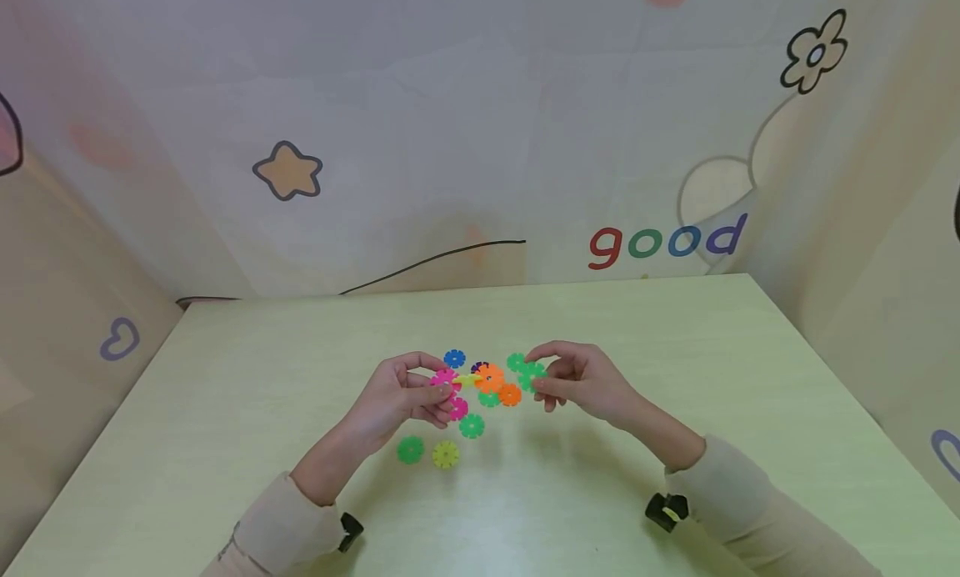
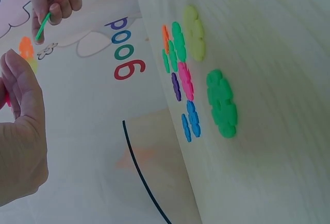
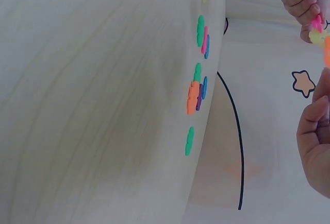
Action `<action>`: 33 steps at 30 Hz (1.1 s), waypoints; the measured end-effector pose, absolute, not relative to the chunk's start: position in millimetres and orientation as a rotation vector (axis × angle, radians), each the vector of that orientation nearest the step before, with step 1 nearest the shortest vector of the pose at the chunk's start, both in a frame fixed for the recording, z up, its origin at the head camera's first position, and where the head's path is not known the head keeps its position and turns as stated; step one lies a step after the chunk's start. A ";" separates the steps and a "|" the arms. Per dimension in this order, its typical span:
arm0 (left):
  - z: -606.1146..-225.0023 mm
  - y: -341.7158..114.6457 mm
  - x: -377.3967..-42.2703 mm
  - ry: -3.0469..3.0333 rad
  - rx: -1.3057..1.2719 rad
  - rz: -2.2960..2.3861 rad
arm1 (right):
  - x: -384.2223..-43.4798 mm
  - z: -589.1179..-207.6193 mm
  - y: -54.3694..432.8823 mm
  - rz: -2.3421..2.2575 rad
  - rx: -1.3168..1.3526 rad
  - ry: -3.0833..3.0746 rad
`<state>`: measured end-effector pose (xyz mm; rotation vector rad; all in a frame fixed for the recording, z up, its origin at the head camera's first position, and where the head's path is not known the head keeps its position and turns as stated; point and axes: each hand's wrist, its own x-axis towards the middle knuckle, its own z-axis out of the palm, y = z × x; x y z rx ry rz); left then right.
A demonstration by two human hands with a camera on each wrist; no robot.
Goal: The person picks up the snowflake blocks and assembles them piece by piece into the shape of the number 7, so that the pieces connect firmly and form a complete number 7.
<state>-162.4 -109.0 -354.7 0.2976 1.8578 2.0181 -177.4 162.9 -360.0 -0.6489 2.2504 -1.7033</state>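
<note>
In the head view my left hand (image 1: 393,393) pinches a pink notched plastic disc (image 1: 442,380) between thumb and fingers. Joined to that disc is a yellow disc (image 1: 467,381), seen nearly edge-on, and then an orange disc (image 1: 490,378), making a short chain above the table. To its right, my right hand (image 1: 585,377) pinches a green disc (image 1: 532,377) by its edge, apart from the chain. The left wrist view shows this green disc (image 2: 44,27) edge-on. In the right wrist view the yellow disc (image 3: 318,37) sits beside the pink one.
Loose discs lie on the pale table (image 1: 262,393) beneath the hands: blue (image 1: 453,358), purple (image 1: 478,366), orange (image 1: 511,395), pink (image 1: 459,408), yellow (image 1: 446,454) and several green ones (image 1: 410,450). A printed cloth (image 1: 450,143) hangs behind the table.
</note>
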 end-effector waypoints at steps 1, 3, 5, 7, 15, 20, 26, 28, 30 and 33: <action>-354.9 -108.9 -162.5 1.856 0.297 2.018 | -177.1 -360.1 162.3 -1.711 -0.652 2.248; -355.2 -108.7 -162.5 1.855 0.297 2.017 | -176.7 -360.2 161.0 -1.722 -0.667 2.249; -355.4 -108.2 -162.6 1.854 0.295 2.015 | -176.2 -359.7 159.7 -1.730 -0.684 2.251; -355.5 -107.6 -162.6 1.851 0.293 2.016 | -175.7 -359.4 158.1 -1.737 -0.691 2.253; -354.6 -107.2 -162.2 1.825 0.293 2.025 | -174.3 -360.2 152.4 -1.776 -0.715 2.239; -354.6 -107.4 -162.1 1.811 0.292 2.031 | -172.2 -358.9 149.4 -1.814 -0.730 2.228; -354.8 -106.6 -161.7 1.803 0.298 2.038 | -172.0 -359.7 147.5 -1.831 -0.726 2.261; -354.8 -106.4 -161.6 1.800 0.304 2.041 | -172.2 -361.1 147.2 -1.825 -0.720 2.281; -354.9 -106.2 -161.7 1.798 0.306 2.041 | -172.0 -362.2 147.0 -1.821 -0.718 2.295; -355.2 -106.1 -161.8 1.794 0.302 2.045 | -170.7 -362.7 146.4 -1.831 -0.717 2.300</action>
